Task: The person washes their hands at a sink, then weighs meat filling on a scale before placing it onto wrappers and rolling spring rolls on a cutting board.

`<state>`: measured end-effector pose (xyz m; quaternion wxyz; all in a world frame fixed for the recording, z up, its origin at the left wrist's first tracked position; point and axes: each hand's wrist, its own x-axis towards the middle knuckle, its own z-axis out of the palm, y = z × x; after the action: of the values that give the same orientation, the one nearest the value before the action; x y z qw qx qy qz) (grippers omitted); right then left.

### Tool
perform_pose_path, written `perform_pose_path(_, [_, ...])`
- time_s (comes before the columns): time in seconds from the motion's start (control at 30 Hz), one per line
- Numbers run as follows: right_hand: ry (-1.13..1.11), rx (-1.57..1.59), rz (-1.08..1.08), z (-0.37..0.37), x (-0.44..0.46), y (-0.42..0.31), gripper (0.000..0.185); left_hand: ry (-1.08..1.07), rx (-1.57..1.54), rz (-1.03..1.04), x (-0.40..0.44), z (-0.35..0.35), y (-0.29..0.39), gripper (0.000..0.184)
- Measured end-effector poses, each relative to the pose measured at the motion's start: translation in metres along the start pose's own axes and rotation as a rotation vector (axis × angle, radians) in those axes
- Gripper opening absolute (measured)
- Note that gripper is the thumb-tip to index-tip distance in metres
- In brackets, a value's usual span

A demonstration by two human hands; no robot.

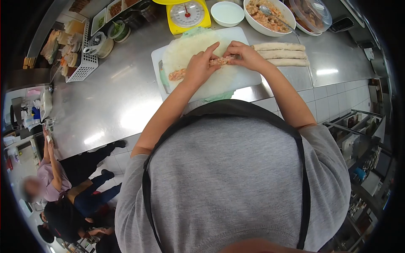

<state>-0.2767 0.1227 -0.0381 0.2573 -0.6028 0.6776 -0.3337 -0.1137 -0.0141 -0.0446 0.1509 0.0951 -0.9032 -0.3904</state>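
A strip of pinkish minced filling [177,75] lies across a thin pale wrapper sheet [181,51] on a white cutting board [252,77]. My left hand [201,66] is bent over the middle of the strip, its thumb and fingers against the filling and one finger raised. At the strip's right part, my right hand [247,57] pinches the filling between thumb and fingers. The fingertips of both hands are partly hidden. Several long pale rolls [282,55] lie side by side to the right of the board.
Behind the board stand a yellow scale [187,16], a pale green bowl [227,14], a bowl of filling with a spoon [274,21] and a lidded container [314,17]. At left is a white basket [87,63]. Other people [57,181] stand at lower left.
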Motion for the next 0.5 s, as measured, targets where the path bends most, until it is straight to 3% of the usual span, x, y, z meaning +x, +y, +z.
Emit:
perform_pose_path(0.23, [0.099,-0.244,-0.137,0.004,0.002,-0.012,0.031,0.053,0.017,-0.011,-0.026,-0.021,-0.02,0.067])
perform_pose_path(0.33, [0.045,-0.269,-0.143,0.012,0.011,-0.011,0.027,0.085,0.043,0.041,-0.026,-0.017,-0.02,0.067])
perform_pose_path(0.5, [0.065,-0.009,-0.085,0.006,0.007,-0.01,0.022,0.138,-0.067,0.042,-0.017,-0.011,-0.009,0.065])
